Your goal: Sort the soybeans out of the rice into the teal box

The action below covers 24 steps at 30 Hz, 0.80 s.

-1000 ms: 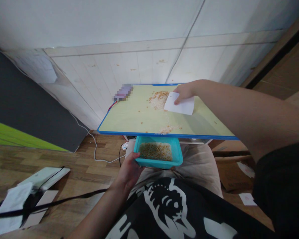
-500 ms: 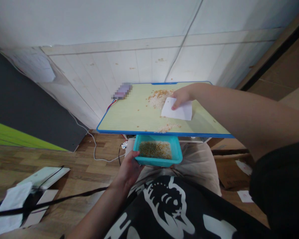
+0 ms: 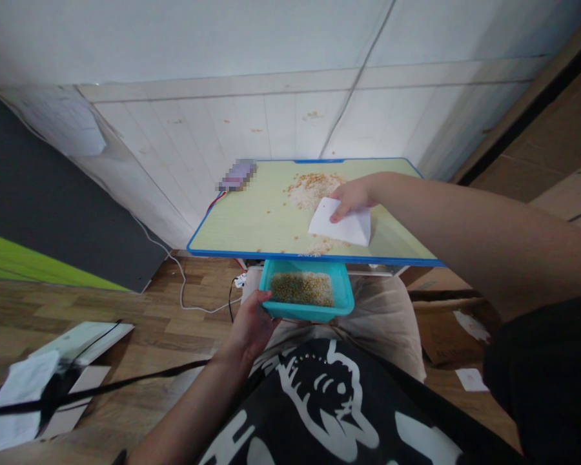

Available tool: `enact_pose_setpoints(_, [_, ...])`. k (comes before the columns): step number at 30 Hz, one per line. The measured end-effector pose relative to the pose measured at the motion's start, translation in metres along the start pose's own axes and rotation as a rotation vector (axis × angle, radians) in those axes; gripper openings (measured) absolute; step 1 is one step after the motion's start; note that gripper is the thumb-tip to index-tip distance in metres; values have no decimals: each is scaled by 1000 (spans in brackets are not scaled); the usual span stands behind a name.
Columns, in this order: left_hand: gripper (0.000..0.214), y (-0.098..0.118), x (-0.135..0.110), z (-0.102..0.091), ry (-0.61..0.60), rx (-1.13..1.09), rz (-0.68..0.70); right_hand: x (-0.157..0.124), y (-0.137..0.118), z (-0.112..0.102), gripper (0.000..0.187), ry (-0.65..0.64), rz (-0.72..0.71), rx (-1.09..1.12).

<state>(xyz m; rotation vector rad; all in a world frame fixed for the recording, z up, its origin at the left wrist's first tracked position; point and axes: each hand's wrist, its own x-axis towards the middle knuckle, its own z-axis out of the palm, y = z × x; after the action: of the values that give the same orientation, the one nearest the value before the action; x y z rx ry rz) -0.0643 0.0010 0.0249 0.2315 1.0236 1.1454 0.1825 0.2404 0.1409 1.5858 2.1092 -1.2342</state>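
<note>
My left hand (image 3: 255, 318) is closed on the left end of a turquoise plastic tub (image 3: 341, 290), thumb over the rim. Green and yellow grains mixed with pale ones (image 3: 302, 289) lie in the tub, which sits just below the table's front edge. In my right hand (image 3: 351, 199) is a piece of white paper (image 3: 343, 226), pinched and slightly bent, held low over the tabletop. Behind the paper spreads a heap of pale rice-like grains and yellow kernels (image 3: 310, 190). A smaller scatter of grains (image 3: 322, 248) lies by the front edge, partly beside the paper.
The table (image 3: 237, 226) has a pale yellow top with a blue rim and stands against the wall. A blurred-out purple object (image 3: 237, 175) with a red cord rests at its far left corner. A white cable (image 3: 183, 284) runs across the floor, and an open cardboard box (image 3: 445, 332) stands at right.
My right hand has moved the paper toward the table's front edge, closer to the small scatter of grains. The left hand and tub stay almost in place.
</note>
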Motion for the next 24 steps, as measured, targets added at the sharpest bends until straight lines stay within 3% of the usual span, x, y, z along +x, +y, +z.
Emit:
enact_pose_setpoints(12, [40, 1, -3, 3, 19, 17, -1, -3, -10, 15, 40, -58, 12, 3])
enact_pose_setpoints(24, [38, -1, 0, 0, -5, 17, -3, -4, -15, 23, 56, -105, -29, 14])
